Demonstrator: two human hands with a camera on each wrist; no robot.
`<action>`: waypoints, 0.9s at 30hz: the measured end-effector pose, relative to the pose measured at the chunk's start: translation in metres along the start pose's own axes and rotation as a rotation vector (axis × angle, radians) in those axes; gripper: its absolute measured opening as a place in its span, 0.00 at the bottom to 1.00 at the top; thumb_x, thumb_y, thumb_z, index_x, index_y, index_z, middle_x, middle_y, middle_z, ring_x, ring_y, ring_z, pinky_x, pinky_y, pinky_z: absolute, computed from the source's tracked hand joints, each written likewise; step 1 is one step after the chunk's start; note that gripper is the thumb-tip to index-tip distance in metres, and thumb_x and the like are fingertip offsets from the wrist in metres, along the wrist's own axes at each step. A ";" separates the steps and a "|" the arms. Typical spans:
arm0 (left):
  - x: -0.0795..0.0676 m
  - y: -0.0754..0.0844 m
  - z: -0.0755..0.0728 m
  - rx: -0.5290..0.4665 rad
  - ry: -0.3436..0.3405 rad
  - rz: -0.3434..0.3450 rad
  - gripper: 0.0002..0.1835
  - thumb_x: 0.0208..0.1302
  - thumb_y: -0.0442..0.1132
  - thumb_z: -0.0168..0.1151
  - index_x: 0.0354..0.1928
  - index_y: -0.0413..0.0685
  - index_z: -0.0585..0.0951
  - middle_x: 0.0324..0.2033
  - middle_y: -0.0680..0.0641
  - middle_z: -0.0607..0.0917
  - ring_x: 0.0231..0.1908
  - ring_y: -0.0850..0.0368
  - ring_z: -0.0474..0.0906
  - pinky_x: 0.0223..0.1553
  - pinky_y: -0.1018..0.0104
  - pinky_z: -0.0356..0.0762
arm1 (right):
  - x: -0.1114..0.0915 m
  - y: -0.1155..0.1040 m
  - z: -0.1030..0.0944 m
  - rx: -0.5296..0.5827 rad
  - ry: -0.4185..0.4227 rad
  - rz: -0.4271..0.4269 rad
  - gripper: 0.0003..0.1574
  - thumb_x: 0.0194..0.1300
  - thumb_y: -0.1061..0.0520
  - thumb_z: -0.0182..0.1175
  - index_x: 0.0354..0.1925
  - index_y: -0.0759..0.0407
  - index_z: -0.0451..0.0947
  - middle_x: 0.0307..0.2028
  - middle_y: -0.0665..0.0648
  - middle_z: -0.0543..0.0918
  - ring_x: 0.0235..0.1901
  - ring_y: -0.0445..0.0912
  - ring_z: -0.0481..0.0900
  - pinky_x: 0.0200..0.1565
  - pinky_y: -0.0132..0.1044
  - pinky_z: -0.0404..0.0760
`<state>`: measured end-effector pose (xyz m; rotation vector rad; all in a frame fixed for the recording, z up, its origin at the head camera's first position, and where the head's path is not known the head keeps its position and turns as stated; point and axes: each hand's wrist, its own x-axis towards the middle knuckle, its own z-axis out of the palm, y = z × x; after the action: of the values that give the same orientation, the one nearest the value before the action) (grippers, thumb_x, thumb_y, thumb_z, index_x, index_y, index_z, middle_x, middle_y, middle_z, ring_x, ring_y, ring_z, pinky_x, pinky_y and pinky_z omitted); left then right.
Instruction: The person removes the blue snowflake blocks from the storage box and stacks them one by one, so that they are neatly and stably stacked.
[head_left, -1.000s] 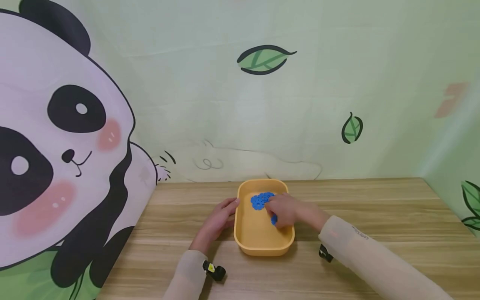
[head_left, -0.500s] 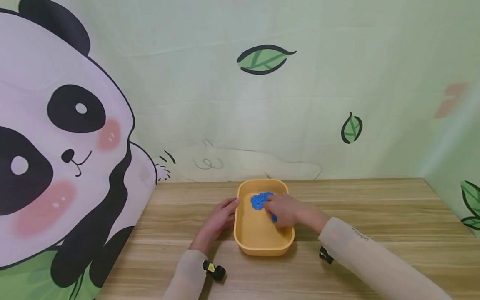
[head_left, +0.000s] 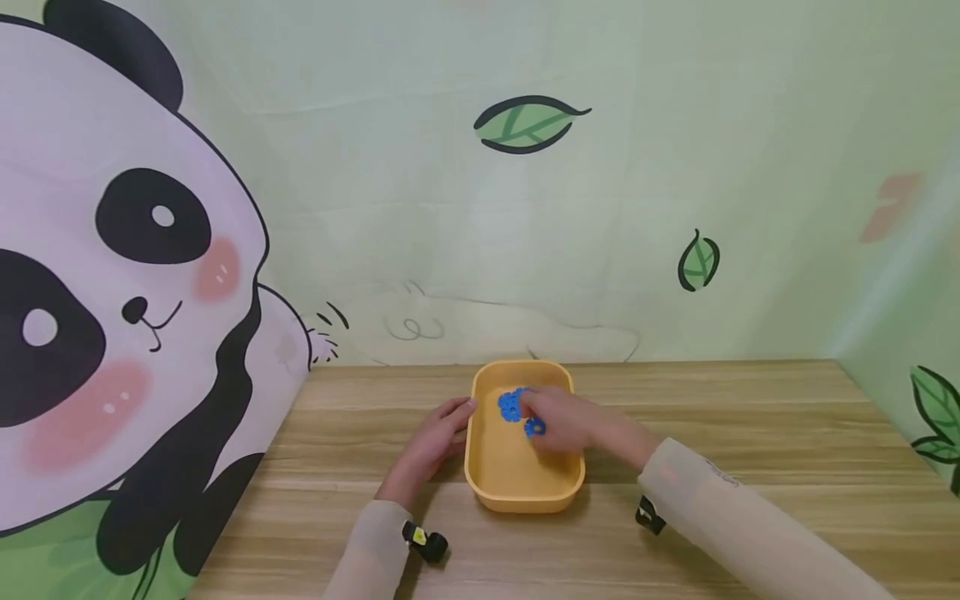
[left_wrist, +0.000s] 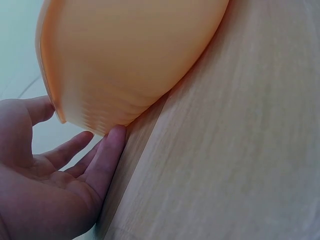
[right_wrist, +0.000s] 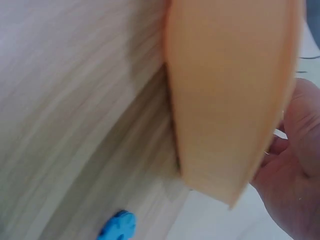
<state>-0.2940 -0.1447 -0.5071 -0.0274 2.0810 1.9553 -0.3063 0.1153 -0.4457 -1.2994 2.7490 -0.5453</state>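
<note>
In the head view a yellow-orange plastic tray (head_left: pixel 525 503) stands on the table. Several blue snowflake discs (head_left: pixel 510 406) lie together near its far end. My left hand (head_left: pixel 432 442) rests against the tray's left side, its fingertips touching the outer wall and rim in the left wrist view. Reaching in over the right side, my right hand (head_left: pixel 566 421) has its fingertips at the blue discs. One blue disc (head_left: pixel 535 427) sits between its thumb and fingers, partly hidden. From the right wrist, the tray wall (right_wrist: pixel 220 100) hides the fingertips.
Wood-grain table (head_left: pixel 735 417) surrounds the tray. Another blue disc (right_wrist: pixel 118 227) lies on the table outside the tray in the right wrist view. Behind the table rises a pale green backdrop (head_left: pixel 420 208) with a printed panda (head_left: pixel 187 250) and leaves.
My right hand has shifted slightly left inside the tray, and the blue disc at its thumb has moved left with it and shows more. My left hand stays against the tray.
</note>
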 end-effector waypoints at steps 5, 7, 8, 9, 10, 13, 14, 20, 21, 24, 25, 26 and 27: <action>0.001 -0.001 0.000 0.007 0.000 0.003 0.35 0.81 0.56 0.56 0.77 0.39 0.68 0.72 0.35 0.74 0.71 0.40 0.72 0.62 0.49 0.83 | -0.006 -0.011 -0.017 0.100 0.052 0.005 0.15 0.60 0.62 0.72 0.43 0.61 0.79 0.37 0.55 0.81 0.38 0.48 0.76 0.43 0.38 0.79; 0.001 -0.001 0.000 0.009 -0.001 0.007 0.35 0.82 0.56 0.55 0.77 0.39 0.68 0.72 0.35 0.74 0.71 0.40 0.72 0.63 0.48 0.82 | -0.012 -0.013 -0.027 0.131 0.058 0.025 0.15 0.62 0.62 0.72 0.45 0.62 0.80 0.40 0.55 0.82 0.42 0.50 0.79 0.47 0.41 0.82; 0.000 -0.001 0.000 0.010 0.002 0.004 0.35 0.82 0.56 0.55 0.77 0.39 0.68 0.72 0.35 0.74 0.71 0.40 0.72 0.63 0.48 0.82 | -0.015 -0.014 -0.031 0.144 0.062 0.037 0.15 0.63 0.62 0.72 0.47 0.63 0.80 0.41 0.55 0.83 0.44 0.51 0.80 0.50 0.42 0.83; 0.000 -0.001 0.000 0.007 0.001 0.004 0.35 0.82 0.56 0.55 0.77 0.39 0.67 0.72 0.35 0.74 0.71 0.40 0.72 0.63 0.48 0.82 | -0.019 -0.013 -0.035 0.154 0.065 0.052 0.16 0.64 0.62 0.72 0.48 0.63 0.80 0.43 0.55 0.84 0.46 0.52 0.81 0.52 0.45 0.84; 0.000 0.000 0.000 0.007 0.000 0.007 0.35 0.82 0.55 0.55 0.77 0.38 0.67 0.72 0.34 0.74 0.71 0.39 0.72 0.63 0.47 0.81 | -0.023 -0.013 -0.039 0.159 0.066 0.071 0.16 0.65 0.61 0.71 0.50 0.64 0.81 0.44 0.55 0.84 0.47 0.52 0.82 0.54 0.46 0.85; 0.000 0.000 0.001 0.002 0.003 0.002 0.35 0.82 0.55 0.55 0.77 0.39 0.67 0.71 0.34 0.74 0.70 0.39 0.73 0.64 0.47 0.81 | -0.036 -0.007 -0.048 0.159 0.090 0.109 0.18 0.66 0.60 0.71 0.52 0.64 0.81 0.47 0.57 0.85 0.49 0.52 0.83 0.56 0.50 0.86; 0.000 0.000 0.001 0.003 0.004 0.000 0.35 0.82 0.56 0.55 0.77 0.39 0.67 0.71 0.34 0.74 0.70 0.40 0.73 0.64 0.47 0.81 | -0.041 -0.005 -0.050 0.153 0.101 0.122 0.18 0.66 0.59 0.72 0.52 0.64 0.82 0.47 0.57 0.86 0.49 0.52 0.83 0.56 0.50 0.86; 0.000 0.001 0.001 0.013 0.005 -0.018 0.35 0.81 0.57 0.55 0.78 0.41 0.67 0.72 0.36 0.74 0.70 0.41 0.73 0.65 0.47 0.80 | -0.068 0.013 -0.052 0.136 0.131 0.173 0.17 0.65 0.59 0.73 0.50 0.64 0.83 0.46 0.57 0.86 0.48 0.52 0.84 0.55 0.52 0.87; -0.001 0.000 0.001 0.019 0.004 -0.018 0.36 0.81 0.57 0.55 0.78 0.41 0.67 0.72 0.35 0.74 0.70 0.40 0.73 0.65 0.47 0.80 | -0.071 0.017 -0.051 0.129 0.131 0.176 0.17 0.65 0.59 0.73 0.50 0.65 0.83 0.46 0.57 0.86 0.48 0.52 0.84 0.54 0.52 0.87; -0.001 0.000 0.000 0.023 0.009 -0.028 0.36 0.81 0.59 0.56 0.78 0.42 0.67 0.72 0.36 0.74 0.70 0.41 0.74 0.65 0.47 0.80 | -0.081 0.026 -0.045 0.099 0.133 0.188 0.18 0.65 0.60 0.73 0.51 0.66 0.83 0.46 0.58 0.86 0.48 0.52 0.85 0.53 0.51 0.88; 0.000 0.000 0.000 0.029 0.013 -0.029 0.36 0.80 0.59 0.56 0.78 0.42 0.67 0.72 0.36 0.74 0.70 0.41 0.74 0.65 0.47 0.80 | -0.084 0.030 -0.043 0.091 0.134 0.190 0.18 0.64 0.60 0.73 0.51 0.66 0.84 0.46 0.58 0.86 0.47 0.52 0.85 0.53 0.50 0.88; 0.000 0.000 0.000 0.033 0.017 -0.031 0.36 0.80 0.59 0.56 0.78 0.43 0.68 0.72 0.37 0.74 0.70 0.41 0.74 0.65 0.47 0.80 | -0.087 0.033 -0.041 0.086 0.137 0.193 0.18 0.64 0.60 0.73 0.51 0.66 0.84 0.46 0.58 0.86 0.47 0.51 0.84 0.52 0.50 0.88; 0.000 0.000 0.000 0.035 0.016 -0.025 0.36 0.80 0.59 0.55 0.78 0.42 0.67 0.72 0.36 0.74 0.70 0.41 0.74 0.65 0.47 0.80 | -0.089 0.036 -0.038 0.074 0.141 0.188 0.18 0.64 0.61 0.73 0.51 0.67 0.84 0.45 0.58 0.86 0.46 0.51 0.84 0.52 0.49 0.88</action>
<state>-0.2939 -0.1444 -0.5070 -0.0620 2.1141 1.9099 -0.2834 0.2151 -0.4312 -1.0096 2.8913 -0.7403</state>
